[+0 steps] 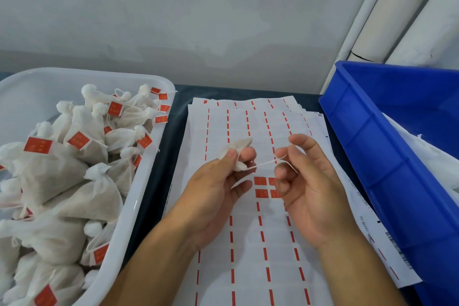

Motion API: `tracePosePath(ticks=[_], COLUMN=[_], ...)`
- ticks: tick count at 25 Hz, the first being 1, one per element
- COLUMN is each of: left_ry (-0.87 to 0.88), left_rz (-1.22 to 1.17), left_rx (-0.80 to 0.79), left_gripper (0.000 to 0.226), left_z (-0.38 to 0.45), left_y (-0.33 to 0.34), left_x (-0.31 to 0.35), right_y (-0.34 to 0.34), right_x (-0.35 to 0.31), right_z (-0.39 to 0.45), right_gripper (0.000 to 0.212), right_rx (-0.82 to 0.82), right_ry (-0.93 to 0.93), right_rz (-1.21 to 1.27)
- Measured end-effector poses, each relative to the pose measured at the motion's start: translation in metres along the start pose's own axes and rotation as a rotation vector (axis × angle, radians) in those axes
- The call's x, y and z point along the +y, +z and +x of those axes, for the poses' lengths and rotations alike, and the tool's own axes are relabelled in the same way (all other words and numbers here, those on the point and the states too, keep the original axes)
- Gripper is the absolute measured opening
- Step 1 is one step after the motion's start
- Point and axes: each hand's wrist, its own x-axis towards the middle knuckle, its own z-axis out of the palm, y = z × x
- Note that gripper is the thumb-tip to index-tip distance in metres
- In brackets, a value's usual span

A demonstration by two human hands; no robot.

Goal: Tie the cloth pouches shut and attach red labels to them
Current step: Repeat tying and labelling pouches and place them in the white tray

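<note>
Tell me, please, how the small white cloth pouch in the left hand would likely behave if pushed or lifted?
The small white cloth pouch probably handles floppy: it crumples in the left hand grip. It looks light, held by fingertips alone. The thin white string pinched by the right hand seems limp, likely to slip.

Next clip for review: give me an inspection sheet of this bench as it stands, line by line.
Surface: dark tabletop, mostly covered by label sheets.
Job's things: small cloth pouch held above the sheets, its string running to the other hand; a few red labels left on the top sheet; white tub on the left, full of tied, labelled pouches.
Clutter: blue crate on the right with white material inside.
Grippers: left hand pinches the pouch; right hand pinches the string.
Cables: nothing seen.
Surroundings: pale wall; white pipes at upper right.
</note>
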Motion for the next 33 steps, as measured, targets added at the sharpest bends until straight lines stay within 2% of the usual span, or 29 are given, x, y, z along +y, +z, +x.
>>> tracePosePath(ticks=[2, 5, 6, 8, 11, 14, 16, 21, 26, 28, 33], left_ry=[-0.042, -0.042, -0.014, 0.042, 0.189, 0.344, 0.403, 0.511, 0.489, 0.416, 0.264], left_rz=[-0.107, -0.157, -0.057, 0.331, 0.819, 1.146, 1.255, 1.259, 0.993, 0.888, 0.822], left_rx=[-0.034, -0.09, -0.071, -0.01, -0.073, -0.064, -0.047, -0.1, -0.23, -0.188, -0.043], left_gripper=[0.036, 0.041, 0.045, 0.044, 0.02, 0.035, 0.044, 0.054, 0.045, 0.048, 0.047], left_z=[0.0, 0.001, 0.0, -0.001, -0.006, -0.004, -0.003, -0.005, -0.007, -0.009, -0.002], left_y=[-0.002, -0.007, -0.008, -0.008, -0.006, -0.005, -0.005, -0.005, -0.001, 0.0, -0.008], left_x=[0.002, 0.006, 0.006, 0.005, 0.0, -0.01, -0.013, -0.015, -0.012, -0.009, -0.008], right_y=[-0.001, -0.003, -0.004, -0.004, -0.004, -0.004, -0.003, -0.007, -0.013, -0.015, -0.014], right_x=[0.0, 0.007, 0.01, 0.013, 0.012, 0.01, 0.01, 0.011, 0.011, 0.01, 0.008], right_z=[0.0, 0.002, 0.003, 0.004, 0.003, -0.001, -0.002, -0.003, 0.001, 0.002, 0.0], right_gripper=[0.013, 0.022, 0.027, 0.028, 0.019, 0.013, 0.013, 0.015, 0.025, 0.026, 0.022], right_rx=[-0.076, -0.084, -0.058, 0.003, 0.029, -0.04, -0.105, -0.187, -0.296, -0.306, -0.289], right_ry=[0.062, 0.115, 0.12, 0.089, -0.042, -0.202, -0.308, -0.386, -0.293, -0.286, -0.311], right_rz=[0.112, -0.099, -0.201, -0.35, -0.427, -0.555, -0.703, -0.843, -0.863, -0.874, -0.861])
